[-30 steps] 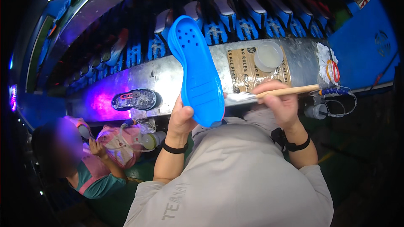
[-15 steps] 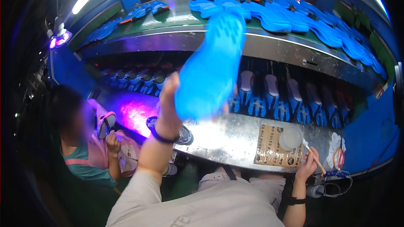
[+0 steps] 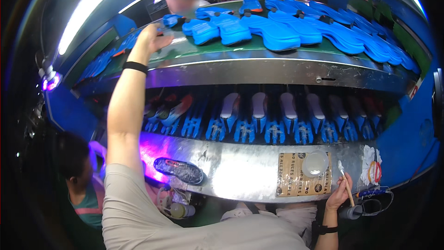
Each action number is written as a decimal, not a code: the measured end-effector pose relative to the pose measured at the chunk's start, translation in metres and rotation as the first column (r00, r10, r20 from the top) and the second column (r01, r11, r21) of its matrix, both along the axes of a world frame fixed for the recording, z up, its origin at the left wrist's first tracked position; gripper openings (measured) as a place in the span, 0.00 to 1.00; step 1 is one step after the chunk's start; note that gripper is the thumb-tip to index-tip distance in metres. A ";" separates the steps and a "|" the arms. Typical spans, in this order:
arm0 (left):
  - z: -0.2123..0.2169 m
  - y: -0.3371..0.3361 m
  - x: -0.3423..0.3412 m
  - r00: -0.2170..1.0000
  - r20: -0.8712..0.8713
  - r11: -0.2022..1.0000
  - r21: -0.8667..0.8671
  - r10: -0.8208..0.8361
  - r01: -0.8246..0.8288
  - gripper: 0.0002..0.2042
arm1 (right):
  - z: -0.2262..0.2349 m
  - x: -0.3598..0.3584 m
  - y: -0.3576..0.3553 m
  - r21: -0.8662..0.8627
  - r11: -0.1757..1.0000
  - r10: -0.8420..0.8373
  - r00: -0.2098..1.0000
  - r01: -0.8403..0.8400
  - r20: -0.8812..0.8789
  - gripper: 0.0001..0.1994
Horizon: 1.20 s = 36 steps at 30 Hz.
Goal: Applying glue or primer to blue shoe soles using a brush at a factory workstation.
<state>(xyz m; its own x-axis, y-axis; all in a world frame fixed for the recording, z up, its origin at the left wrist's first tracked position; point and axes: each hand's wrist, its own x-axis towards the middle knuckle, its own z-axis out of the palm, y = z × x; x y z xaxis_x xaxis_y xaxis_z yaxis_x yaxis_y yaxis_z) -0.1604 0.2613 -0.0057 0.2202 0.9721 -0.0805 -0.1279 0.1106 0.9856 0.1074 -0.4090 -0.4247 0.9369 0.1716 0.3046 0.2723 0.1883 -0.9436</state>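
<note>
My left hand [image 3: 155,39] reaches over the green conveyor belt [image 3: 171,55] at the upper left. Its thumb stands apart from the fingers, beside a blue sole mostly hidden behind it. Low on the right, my right hand [image 3: 340,195] grips a brush [image 3: 348,188] by its wooden handle, white bristles pointing up and left. A round translucent tub [image 3: 315,164] with pale contents sits on a piece of cardboard [image 3: 290,183], left of the brush. Several blue shoe soles [image 3: 280,34] lie along the belt. On the metal bench [image 3: 240,171] rests a dark shoe sole [image 3: 179,170].
Under the belt stands a row of blue racks [image 3: 275,132] holding shoe parts. A white cloth with coloured rings [image 3: 371,171] lies at the bench's right end. A seated person [image 3: 85,176] is at left; another person [image 3: 182,1] stands beyond the belt.
The large blue sole has left my left hand, which has moved up and left to the belt. My right hand keeps the brush. The dark sole on the bench now shows fully.
</note>
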 end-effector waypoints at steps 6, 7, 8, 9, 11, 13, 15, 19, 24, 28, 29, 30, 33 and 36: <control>-0.007 0.084 -0.023 0.961 -0.276 0.998 -0.056 0.020 -0.037 0.20 | -0.018 -0.003 -0.003 -0.152 0.986 -0.071 0.997 0.067 -0.016 0.16; -0.011 0.096 -0.031 0.965 -0.262 0.999 -0.031 0.011 -0.020 0.19 | -0.014 -0.007 -0.001 -0.101 0.994 -0.055 0.994 0.046 -0.089 0.15; -0.010 0.110 -0.045 0.965 -0.261 0.999 -0.033 0.031 -0.041 0.17 | -0.012 -0.006 0.002 -0.107 0.992 -0.076 0.992 0.065 -0.101 0.15; -0.013 0.118 -0.047 0.964 -0.266 1.000 0.005 0.001 0.000 0.16 | -0.012 -0.006 0.003 -0.129 0.991 -0.056 0.994 0.044 -0.089 0.15; -0.015 0.125 -0.046 0.950 -0.309 0.998 0.046 0.043 -0.031 0.13 | -0.012 -0.007 0.003 -0.164 0.985 -0.065 0.994 0.050 -0.088 0.15; -0.017 0.116 -0.039 0.932 -0.358 0.993 0.120 0.060 -0.018 0.12 | -0.009 -0.006 0.005 -0.146 0.989 -0.022 0.998 0.013 -0.058 0.15; -0.015 0.092 -0.019 0.925 -0.376 0.985 0.172 0.058 0.008 0.12 | -0.009 -0.008 0.004 -0.143 0.989 -0.035 0.997 0.025 -0.067 0.15; -0.005 0.022 -0.020 0.767 -0.615 0.893 0.430 0.182 0.133 0.14 | -0.011 -0.006 0.008 -0.117 0.993 -0.003 0.998 -0.003 -0.057 0.15; -0.001 -0.145 -0.029 0.884 -0.467 0.879 0.413 -0.022 0.240 0.18 | -0.008 -0.003 0.008 -0.051 0.995 0.081 0.988 -0.088 -0.130 0.15; 0.008 -0.230 -0.043 0.905 -0.367 0.862 0.366 -0.213 0.351 0.23 | -0.007 -0.001 0.004 -0.060 0.997 0.042 0.996 -0.047 -0.076 0.15; 0.014 -0.239 -0.049 0.868 -0.434 0.852 0.334 -0.241 0.403 0.23 | -0.002 -0.003 0.001 -0.039 0.998 0.053 0.992 -0.058 -0.118 0.15; 0.021 -0.249 -0.052 0.823 -0.501 0.841 0.295 -0.268 0.454 0.23 | 0.000 -0.002 0.000 -0.035 0.996 0.078 0.990 -0.083 -0.117 0.15; 0.017 -0.237 -0.056 0.713 -0.658 0.871 0.471 0.241 0.140 0.28 | 0.003 0.008 -0.005 -0.064 0.996 0.057 0.998 -0.059 -0.033 0.15; 0.002 -0.214 -0.047 0.585 -0.775 0.909 0.391 0.239 0.146 0.30 | 0.033 0.013 -0.005 -0.040 0.990 0.131 0.991 -0.131 -0.016 0.14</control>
